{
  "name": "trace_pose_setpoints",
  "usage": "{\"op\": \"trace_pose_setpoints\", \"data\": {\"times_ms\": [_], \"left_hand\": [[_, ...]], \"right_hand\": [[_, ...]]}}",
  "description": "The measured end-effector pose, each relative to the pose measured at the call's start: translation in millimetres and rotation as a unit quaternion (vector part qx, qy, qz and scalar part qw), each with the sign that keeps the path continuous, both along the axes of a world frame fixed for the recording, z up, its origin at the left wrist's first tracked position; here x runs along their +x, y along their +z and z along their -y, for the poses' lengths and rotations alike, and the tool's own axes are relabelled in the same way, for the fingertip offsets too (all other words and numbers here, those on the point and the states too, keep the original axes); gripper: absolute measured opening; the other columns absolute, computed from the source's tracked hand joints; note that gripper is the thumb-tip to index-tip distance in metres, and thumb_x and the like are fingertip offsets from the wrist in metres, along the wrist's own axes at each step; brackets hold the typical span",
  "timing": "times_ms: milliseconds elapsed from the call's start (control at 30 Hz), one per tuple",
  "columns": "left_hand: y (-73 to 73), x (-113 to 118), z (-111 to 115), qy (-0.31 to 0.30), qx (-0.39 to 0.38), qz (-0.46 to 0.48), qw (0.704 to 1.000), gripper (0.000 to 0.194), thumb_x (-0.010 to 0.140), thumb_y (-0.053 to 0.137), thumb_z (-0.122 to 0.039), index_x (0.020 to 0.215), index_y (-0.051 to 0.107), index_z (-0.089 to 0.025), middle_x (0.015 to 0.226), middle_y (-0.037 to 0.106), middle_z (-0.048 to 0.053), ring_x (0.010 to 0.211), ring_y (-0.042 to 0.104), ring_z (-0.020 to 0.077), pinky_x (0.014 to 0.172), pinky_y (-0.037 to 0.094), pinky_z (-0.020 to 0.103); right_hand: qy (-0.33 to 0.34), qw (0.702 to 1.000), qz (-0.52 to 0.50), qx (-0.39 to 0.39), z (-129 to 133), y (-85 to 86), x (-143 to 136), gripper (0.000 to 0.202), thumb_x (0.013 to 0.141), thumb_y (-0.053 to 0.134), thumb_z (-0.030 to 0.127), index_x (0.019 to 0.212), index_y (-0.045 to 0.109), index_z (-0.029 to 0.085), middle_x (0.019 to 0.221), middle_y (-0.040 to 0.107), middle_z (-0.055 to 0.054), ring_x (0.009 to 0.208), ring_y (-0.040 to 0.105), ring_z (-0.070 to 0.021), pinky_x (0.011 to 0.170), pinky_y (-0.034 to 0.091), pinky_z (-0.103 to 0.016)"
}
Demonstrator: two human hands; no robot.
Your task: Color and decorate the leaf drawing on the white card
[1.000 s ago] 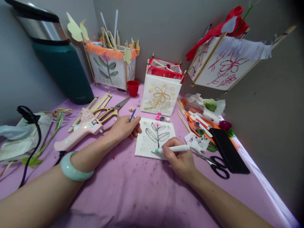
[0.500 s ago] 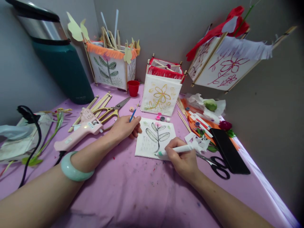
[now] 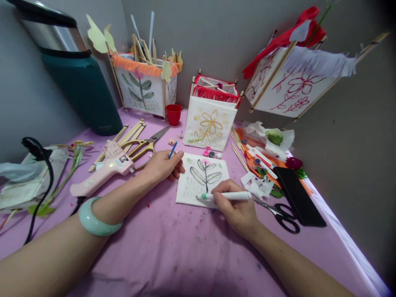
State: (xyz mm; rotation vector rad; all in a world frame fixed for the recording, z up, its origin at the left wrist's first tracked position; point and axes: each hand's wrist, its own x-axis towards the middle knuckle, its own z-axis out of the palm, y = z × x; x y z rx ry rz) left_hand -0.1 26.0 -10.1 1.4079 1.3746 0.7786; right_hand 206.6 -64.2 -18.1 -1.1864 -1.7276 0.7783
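Observation:
A white panel [image 3: 193, 194] lies flat in front of me, bearing a drawn plant with dark outlined leaves and a pink bloom. Between the fingers of my right hand [image 3: 236, 210] is a white marker [image 3: 230, 196] with a green collar, its tip at the panel's lower part, left of the stem. My left hand [image 3: 163, 165] is closed around a thin blue paintbrush [image 3: 173, 147], which points up and away. The fingers of that hand curl at the panel's left edge. Just beyond the panel sit small paint pots [image 3: 211, 154].
Left are a pink glue gun [image 3: 102, 173], gold-handled scissors [image 3: 144, 146] and a tall teal bottle [image 3: 80, 90]. Decorated lanterns [image 3: 210, 123] and a red cup [image 3: 173, 114] stand behind. Black-handled scissors [image 3: 286, 218], a black phone [image 3: 298, 198] and paper scraps [image 3: 258, 185] lie right.
The marker has swung flatter and its tip has shifted slightly left and up on the panel, right hand moving with it. My left hand and the paintbrush stay put.

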Motion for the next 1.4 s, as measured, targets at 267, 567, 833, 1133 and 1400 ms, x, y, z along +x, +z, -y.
{"op": "trace_pose_setpoints", "data": {"times_ms": [267, 567, 833, 1133, 1400], "left_hand": [[0.4, 0.2, 0.3, -0.005, -0.002, -0.001, 1.000, 0.034, 0.083, 0.043, -0.047, 0.069, 0.055, -0.018, 0.071, 0.070, 0.008, 0.050, 0.061, 0.0142, 0.043, 0.048, 0.024], [-0.8, -0.7, -0.3, -0.003, 0.000, 0.005, 1.000, 0.035, 0.082, 0.045, -0.049, 0.070, 0.055, -0.018, 0.070, 0.070, 0.008, 0.049, 0.061, 0.0137, 0.043, 0.047, 0.024], [3.2, 1.4, 1.3, -0.001, 0.001, 0.001, 1.000, 0.035, 0.083, 0.044, -0.047, 0.070, 0.054, -0.016, 0.070, 0.069, 0.009, 0.049, 0.060, 0.0136, 0.042, 0.047, 0.024], [5.0, 1.8, 2.7, 0.002, -0.004, -0.001, 1.000, 0.035, 0.083, 0.045, -0.046, 0.069, 0.055, -0.016, 0.070, 0.070, 0.009, 0.049, 0.060, 0.0131, 0.043, 0.047, 0.023], [4.1, 1.9, 1.9, 0.002, -0.003, 0.002, 1.000, 0.036, 0.081, 0.045, -0.049, 0.069, 0.055, -0.017, 0.069, 0.070, 0.007, 0.048, 0.060, 0.0130, 0.043, 0.046, 0.023]], "right_hand": [[-0.013, 1.000, 0.018, -0.002, 0.1, 0.3, -0.9, 0.013, 0.079, 0.052, 0.018, 0.066, 0.052, 0.018, 0.053, 0.047, 0.004, 0.046, 0.040, -0.0080, 0.043, 0.031, -0.021], [0.023, 0.999, 0.044, 0.008, -0.1, 0.7, -2.6, 0.009, 0.078, 0.052, 0.018, 0.069, 0.054, 0.018, 0.056, 0.051, 0.003, 0.049, 0.044, -0.0089, 0.047, 0.035, -0.022], [0.066, 0.996, 0.050, 0.013, 0.5, 4.0, -4.2, 0.007, 0.080, 0.053, 0.019, 0.079, 0.060, 0.018, 0.060, 0.056, 0.002, 0.051, 0.048, -0.0093, 0.048, 0.037, -0.022], [0.035, 0.999, 0.023, 0.000, -0.3, 4.0, -3.6, 0.010, 0.080, 0.052, 0.020, 0.073, 0.057, 0.017, 0.056, 0.052, 0.003, 0.046, 0.044, -0.0083, 0.044, 0.034, -0.022], [0.050, 0.998, 0.037, 0.002, -0.3, 6.2, -4.9, 0.011, 0.081, 0.052, 0.020, 0.071, 0.057, 0.017, 0.055, 0.051, 0.003, 0.047, 0.044, -0.0083, 0.045, 0.035, -0.022]]}}
